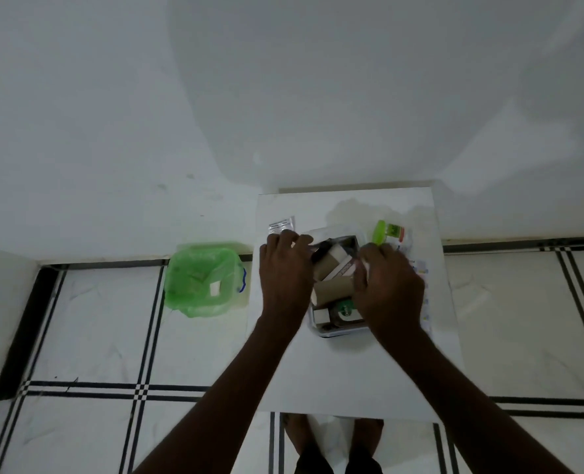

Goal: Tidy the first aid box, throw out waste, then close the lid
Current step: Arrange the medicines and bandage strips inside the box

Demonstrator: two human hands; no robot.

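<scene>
Carefully seat tan cardboard cartons [331, 265] flat inside clear plastic first aid box [321, 331]; left hand [285, 271] curled at rim, right hand [388, 285] pinching something white, grip unclear.

1. Table [352, 371] stood against the wall; the first aid box [331, 331] sat open on it, about mid-table.
2. Bin [198, 278] on the floor, just left of the table.
3. Cartons [331, 265] lay in the box's far half; a bottle [343, 311] lay in its near end.
4. Sachet [281, 224] on the table, behind-left of the box.
5. Left hand [283, 271] over the box's left rim, right hand [389, 285] over its right.
6. A capped container [391, 232] lay behind-right of the box.
</scene>
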